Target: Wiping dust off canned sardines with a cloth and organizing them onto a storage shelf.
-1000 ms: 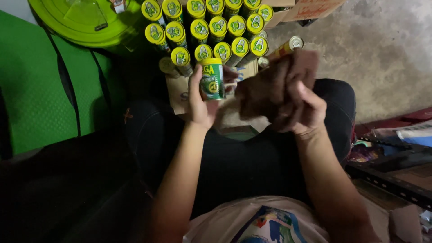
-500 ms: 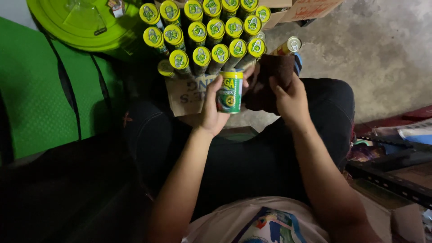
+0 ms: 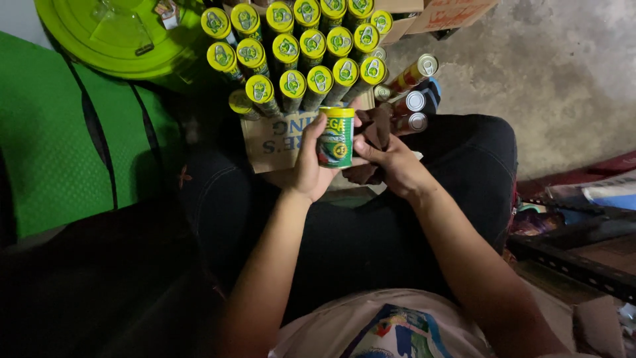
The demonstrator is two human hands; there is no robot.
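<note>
Green and yellow label, yellow lid: that's the can point(image 3: 335, 138) held upright out over the lap, in front of a flattened piece of cardboard point(image 3: 278, 140). The left hand point(image 3: 310, 166) has it properly, fingers curled round the back and the thumb on the near side, so a closed, firm-looking grip. The right hand point(image 3: 391, 162) is bunched shut around a dark brown cloth point(image 3: 377, 129), which is pressed against the side of the can, fingertips right at the label. Just beyond the hands there's a whole block of standing cans point(image 3: 301, 50) with the same yellow lids, packed touching each other in rows, and to the right of them a few silver-topped cans point(image 3: 414, 93) lying tipped over near the knee. A big lime-green plastic lid point(image 3: 112, 40) sits off at top left, next to green mesh point(image 3: 46, 146), and some cardboard boxes point(image 3: 444, 13) are at the top edge on the concrete floor point(image 3: 563, 73). What I'd worry about: the can is only pinched in one hand, so a hard push with the cloth could twist it loose and drop it. It's also hovering close to the front row of stacked cans, so a slip or a swinging elbow could probably knock those over domino-style.
</note>
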